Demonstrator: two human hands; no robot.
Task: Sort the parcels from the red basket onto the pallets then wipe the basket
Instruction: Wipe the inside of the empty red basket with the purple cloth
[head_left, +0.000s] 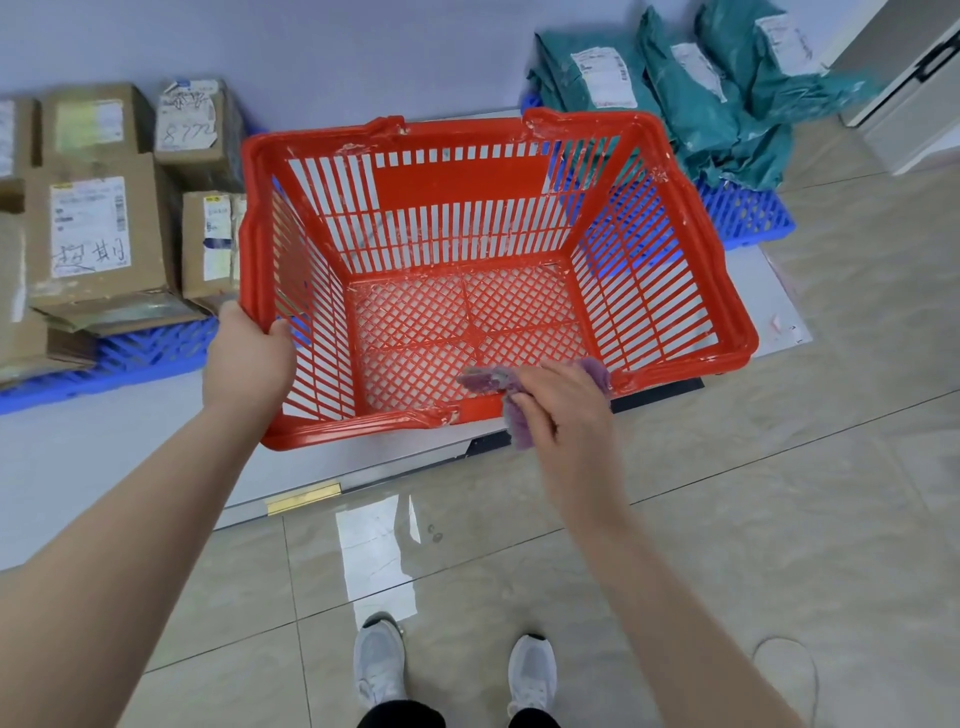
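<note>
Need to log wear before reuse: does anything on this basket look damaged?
Yes: the red basket has whitish, scuffed patches along its rim, thickest around the handle notches on the far and near sides. It looks like residue or peeling, not breakage.

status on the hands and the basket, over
Left hand grips left rim of red basket. Right hand holds purple cloth at near rim. Basket empty; cardboard boxes and teal mailer bags on blue pallets. Nothing blocking the wipe.
</note>
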